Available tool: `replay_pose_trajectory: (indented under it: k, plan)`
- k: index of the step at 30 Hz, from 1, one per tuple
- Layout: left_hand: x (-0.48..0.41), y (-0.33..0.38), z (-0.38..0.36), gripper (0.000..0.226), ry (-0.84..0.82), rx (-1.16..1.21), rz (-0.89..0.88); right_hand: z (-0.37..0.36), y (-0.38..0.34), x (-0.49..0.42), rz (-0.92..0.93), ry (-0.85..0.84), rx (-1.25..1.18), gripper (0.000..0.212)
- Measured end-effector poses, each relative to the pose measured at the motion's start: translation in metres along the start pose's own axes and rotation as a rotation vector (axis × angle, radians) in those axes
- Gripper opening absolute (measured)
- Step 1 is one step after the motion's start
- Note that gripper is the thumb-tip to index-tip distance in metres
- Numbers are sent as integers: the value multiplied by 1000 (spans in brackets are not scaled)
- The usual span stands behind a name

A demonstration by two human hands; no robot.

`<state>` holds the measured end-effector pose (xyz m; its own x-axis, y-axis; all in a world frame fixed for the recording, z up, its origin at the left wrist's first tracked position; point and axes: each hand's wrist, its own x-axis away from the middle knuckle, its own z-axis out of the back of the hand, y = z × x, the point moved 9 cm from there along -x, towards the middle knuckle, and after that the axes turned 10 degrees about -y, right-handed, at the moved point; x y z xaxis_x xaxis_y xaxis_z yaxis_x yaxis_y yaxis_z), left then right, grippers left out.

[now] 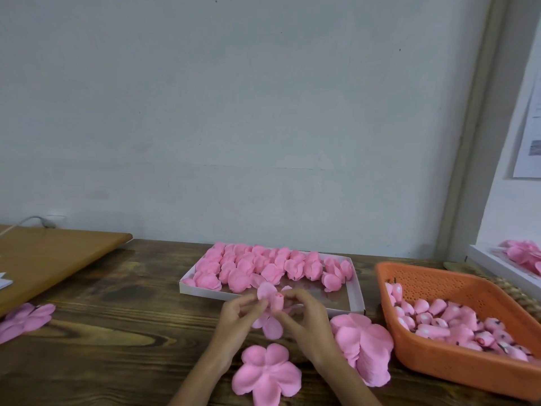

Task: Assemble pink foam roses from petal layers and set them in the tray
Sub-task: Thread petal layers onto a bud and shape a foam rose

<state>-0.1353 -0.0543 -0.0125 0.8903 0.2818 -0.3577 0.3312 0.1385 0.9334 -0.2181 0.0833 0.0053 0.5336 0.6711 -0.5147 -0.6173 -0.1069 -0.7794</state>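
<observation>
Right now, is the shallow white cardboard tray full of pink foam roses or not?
Partly full: pink foam roses cover far rows of the white cardboard tray; its near right floor is bare.

Your worktop (117,332) is dark brown with bold, wavy wood grain. Your tray (202,290) is white, filled with pink roses (248,265). Loose petal layers (266,373) before you are the same pink. Your basket (439,367) is orange, dotted with small holes, holding paler pink buds (439,307). The wall (234,112) is pale grey.
</observation>
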Motion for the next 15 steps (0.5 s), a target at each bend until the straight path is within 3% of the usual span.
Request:
replay_pose_trajectory:
  k: [4, 7, 12, 15]
  plan:
    - [-3, -6, 2, 20, 5, -20, -20, 0, -7, 0, 34, 18, 40, 5]
    - [-4, -5, 5, 41, 38, -33, -64, -1, -9, 0, 31, 12, 28, 11]
    - [-3, 2, 0, 20, -16, -53, -103, -1, -4, 1, -23, 25, -68, 36]
    - [-4, 8, -4, 25, -42, -45, -138, 1, -4, 1, -17, 25, -85, 40]
